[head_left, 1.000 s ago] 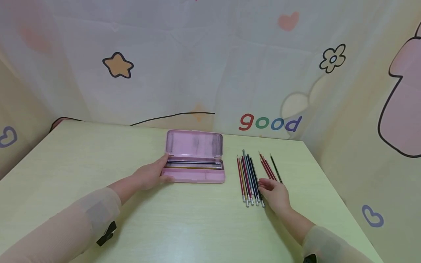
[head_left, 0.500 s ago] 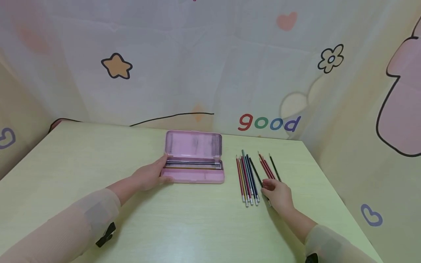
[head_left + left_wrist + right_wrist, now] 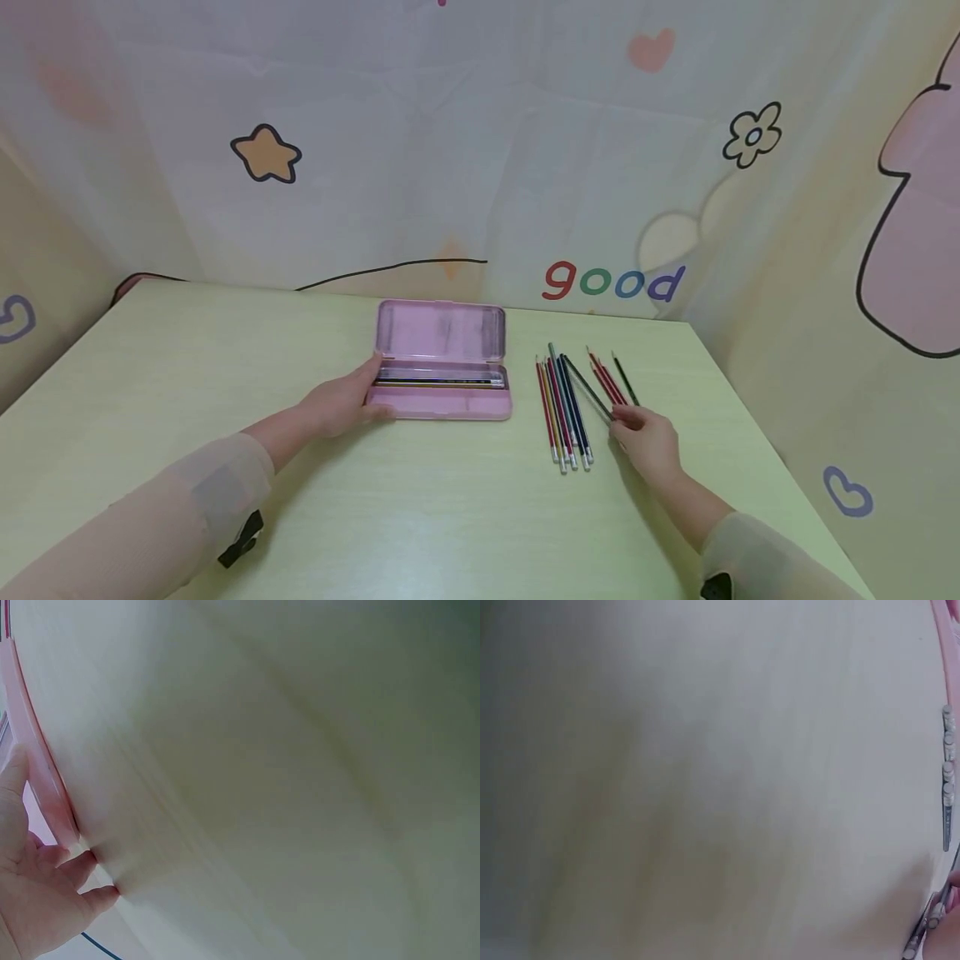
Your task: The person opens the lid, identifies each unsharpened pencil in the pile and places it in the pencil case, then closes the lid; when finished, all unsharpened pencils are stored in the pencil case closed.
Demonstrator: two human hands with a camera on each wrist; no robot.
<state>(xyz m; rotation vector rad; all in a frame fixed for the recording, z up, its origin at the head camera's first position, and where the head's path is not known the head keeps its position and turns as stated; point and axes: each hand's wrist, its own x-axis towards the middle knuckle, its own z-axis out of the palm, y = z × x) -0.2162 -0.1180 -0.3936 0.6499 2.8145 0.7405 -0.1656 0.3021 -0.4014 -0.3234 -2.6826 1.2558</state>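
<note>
One dark pencil (image 3: pixel 588 388) slants forward-left from the right hand (image 3: pixel 648 443) pinching it; the left hand (image 3: pixel 342 403) grips the pink case (image 3: pixel 435 402).

Glossy pink rectangular plastic-looking pencil case (image 3: pixel 435 403); smooth pale yellow-green wood-look tabletop (image 3: pixel 420 517); creased matt printed cloth backdrop (image 3: pixel 375 192)

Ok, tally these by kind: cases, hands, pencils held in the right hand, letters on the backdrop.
Case: 1
Hands: 2 (left hand, right hand)
Held pencil: 1
Letters: 4
Total: 8
</note>
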